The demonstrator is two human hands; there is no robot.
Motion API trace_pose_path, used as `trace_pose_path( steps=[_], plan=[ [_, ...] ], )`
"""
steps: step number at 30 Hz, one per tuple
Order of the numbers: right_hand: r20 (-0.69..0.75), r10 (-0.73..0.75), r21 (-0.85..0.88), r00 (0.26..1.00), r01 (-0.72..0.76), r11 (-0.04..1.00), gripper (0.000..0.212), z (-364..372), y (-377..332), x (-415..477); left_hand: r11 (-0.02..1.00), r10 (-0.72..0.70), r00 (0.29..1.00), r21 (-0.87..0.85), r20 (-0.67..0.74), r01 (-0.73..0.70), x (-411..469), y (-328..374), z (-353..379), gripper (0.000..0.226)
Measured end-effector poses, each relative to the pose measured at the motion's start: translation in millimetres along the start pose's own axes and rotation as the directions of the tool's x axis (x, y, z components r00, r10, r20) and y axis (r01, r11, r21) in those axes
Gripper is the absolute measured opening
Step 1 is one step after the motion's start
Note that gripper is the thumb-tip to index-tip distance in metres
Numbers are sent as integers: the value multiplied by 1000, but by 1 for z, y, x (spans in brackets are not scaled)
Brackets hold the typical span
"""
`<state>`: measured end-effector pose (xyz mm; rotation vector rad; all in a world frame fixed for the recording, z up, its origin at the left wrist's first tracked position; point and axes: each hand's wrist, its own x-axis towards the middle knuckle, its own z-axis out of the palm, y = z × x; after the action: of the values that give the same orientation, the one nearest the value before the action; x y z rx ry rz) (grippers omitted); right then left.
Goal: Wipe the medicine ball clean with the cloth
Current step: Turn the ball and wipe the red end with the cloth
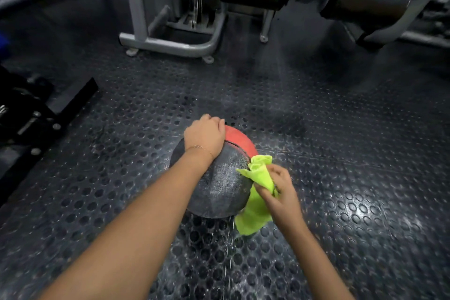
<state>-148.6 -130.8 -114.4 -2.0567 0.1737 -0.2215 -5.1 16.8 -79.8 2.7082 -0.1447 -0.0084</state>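
head view: medicine ball (219,185) on floor (353,178), lower centre of frame. your left hand (205,135) cups its top; right hand (280,187) pinches cloth (261,173) against frame-right flank. risk: ball rolls if left hold slackens; hanging cloth drags floor.

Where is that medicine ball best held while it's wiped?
From above, over its top far side, as the left hand does: the medicine ball is round, wide and handleless, so a draped hand should steady it, leaving its right flank free for the cloth.
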Motion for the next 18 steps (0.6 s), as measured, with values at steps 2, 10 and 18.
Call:
trace_pose_path(
  steps=[2, 10, 18],
  plan=[
    [-24, 31, 31, 999, -30, 999, 29, 2, 4, -2, 993, 88, 995, -84, 55, -83, 0, -2, 3, 38],
    [-139, 37, -25, 990, -41, 999, 9, 13, -19, 62, 981, 131, 988, -151, 77, -118, -5, -21, 1, 39],
    [-105, -29, -101, 994, 18, 995, 16, 10, -22, 47, 983, 102, 989, -162, 109, -83, 0, -12, 1, 39]
  ],
)
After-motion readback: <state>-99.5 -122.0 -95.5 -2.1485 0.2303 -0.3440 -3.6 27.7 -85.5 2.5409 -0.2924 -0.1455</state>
